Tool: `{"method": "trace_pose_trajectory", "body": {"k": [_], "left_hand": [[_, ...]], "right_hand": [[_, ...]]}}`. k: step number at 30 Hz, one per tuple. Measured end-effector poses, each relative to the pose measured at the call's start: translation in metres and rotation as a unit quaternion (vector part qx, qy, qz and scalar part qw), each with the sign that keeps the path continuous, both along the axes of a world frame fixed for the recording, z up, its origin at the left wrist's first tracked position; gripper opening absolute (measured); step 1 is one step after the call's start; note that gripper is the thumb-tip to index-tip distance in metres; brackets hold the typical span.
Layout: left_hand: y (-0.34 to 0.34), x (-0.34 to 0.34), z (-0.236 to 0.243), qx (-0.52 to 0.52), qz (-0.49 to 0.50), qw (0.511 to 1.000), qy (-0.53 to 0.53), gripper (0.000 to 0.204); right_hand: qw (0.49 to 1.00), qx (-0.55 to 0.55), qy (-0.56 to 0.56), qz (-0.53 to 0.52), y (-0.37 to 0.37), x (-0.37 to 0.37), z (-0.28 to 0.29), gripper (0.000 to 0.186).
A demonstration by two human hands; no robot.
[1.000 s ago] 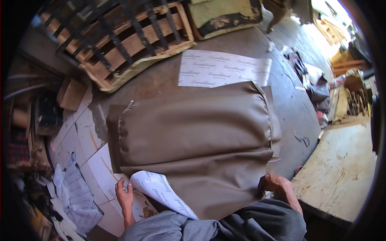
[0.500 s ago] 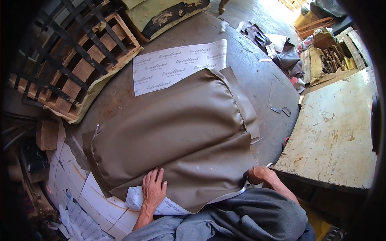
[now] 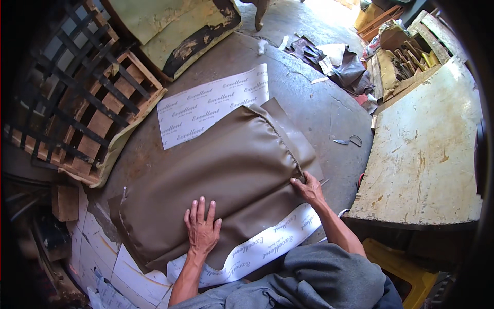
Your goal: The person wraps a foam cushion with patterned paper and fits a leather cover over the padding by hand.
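A brown leatherette piece (image 3: 216,165) with a gathered seam (image 3: 280,136) along its right side is spread on the floor before me. Its near edge is turned back, baring the white printed backing (image 3: 275,239). My left hand (image 3: 202,229) lies flat on the leatherette, fingers spread, left of a long crease. At the lower end of the gathered seam, my right hand (image 3: 310,189) pinches the leatherette edge between thumb and fingers. Another brown layer (image 3: 296,136) sticks out beneath, on the right. Beyond it lies a sheet with its white printed side up (image 3: 213,103).
Scissors (image 3: 350,140) rest on the floor to the right, near a worn low table (image 3: 417,154). At left stands a wooden frame with black webbing (image 3: 103,121). A padded panel (image 3: 175,31), dark scraps (image 3: 352,69) and a box of wood pieces (image 3: 411,59) are farther off.
My right hand has moved up from the near right corner to the seam's end. The near edge has folded over, showing more white backing. My left hand's fingers have spread.
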State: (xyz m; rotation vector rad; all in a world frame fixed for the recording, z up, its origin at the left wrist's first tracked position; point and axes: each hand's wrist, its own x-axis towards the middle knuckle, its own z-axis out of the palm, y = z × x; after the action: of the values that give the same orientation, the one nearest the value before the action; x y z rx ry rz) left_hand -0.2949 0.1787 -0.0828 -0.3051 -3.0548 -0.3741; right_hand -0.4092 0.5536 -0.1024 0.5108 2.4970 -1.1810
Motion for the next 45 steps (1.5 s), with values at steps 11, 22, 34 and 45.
{"method": "trace_pose_trajectory", "body": {"k": [11,22,34,45], "left_hand": [[0.021,-0.131,0.057,0.073,-0.197,0.976,-0.059,0.049],[0.087,-0.372,-0.002,0.175,-0.056,0.95,-0.253,0.072],[0.109,-0.414,-0.015,0.326,0.062,0.921,-0.204,0.023],[0.07,-0.382,-0.05,0.163,0.004,0.982,-0.094,0.043]], "right_hand": [[0.982,-0.185,-0.014,-0.031,0.024,-0.007,-0.006,0.047],[0.986,-0.121,0.113,-0.002,0.002,-0.031,0.026,0.053],[0.991,-0.129,0.037,-0.002,0.016,-0.074,0.006,0.045],[0.991,-0.128,0.026,-0.013,0.004,-0.076,-0.008,0.048]]}}
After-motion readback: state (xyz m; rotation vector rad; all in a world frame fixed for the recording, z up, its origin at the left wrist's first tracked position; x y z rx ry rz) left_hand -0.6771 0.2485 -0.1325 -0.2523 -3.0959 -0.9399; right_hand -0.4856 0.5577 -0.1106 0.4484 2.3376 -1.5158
